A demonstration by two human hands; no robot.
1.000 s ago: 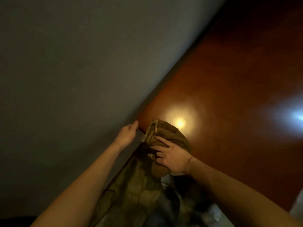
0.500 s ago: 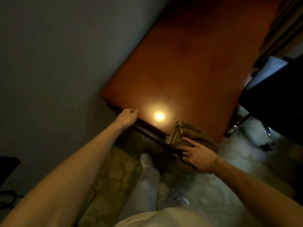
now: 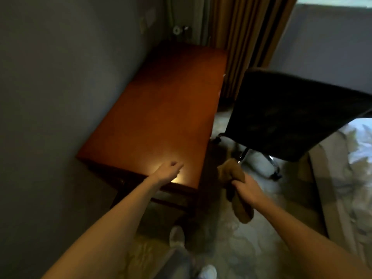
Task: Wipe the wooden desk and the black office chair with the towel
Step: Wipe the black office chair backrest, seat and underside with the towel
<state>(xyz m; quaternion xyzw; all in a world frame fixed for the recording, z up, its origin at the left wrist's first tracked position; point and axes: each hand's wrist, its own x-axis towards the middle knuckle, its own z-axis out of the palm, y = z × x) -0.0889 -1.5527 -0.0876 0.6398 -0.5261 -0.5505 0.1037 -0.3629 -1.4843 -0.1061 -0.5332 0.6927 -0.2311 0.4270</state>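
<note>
The reddish wooden desk (image 3: 161, 117) stands against the grey wall, its near end toward me. My left hand (image 3: 170, 169) rests at the desk's near edge, fingers loosely curled and empty, beside a bright light spot. My right hand (image 3: 244, 187) is off the desk, to the right of its near corner, shut on the brown towel (image 3: 239, 198). The towel bunches above my fist and hangs down below it over the floor. The black office chair (image 3: 291, 115) stands to the right of the desk, its back toward me.
Brown curtains (image 3: 241, 37) hang behind the desk's far end. A bed with pale sheets (image 3: 354, 168) fills the right edge. The chair's chrome base and castors (image 3: 271, 168) sit on the patterned floor near my right hand. My legs and shoes (image 3: 177, 236) are below.
My right hand has lifted the towel off the desk's near edge and moved right, clear of the desk. The view has tilted up, bringing the chair, curtains and bed into sight.
</note>
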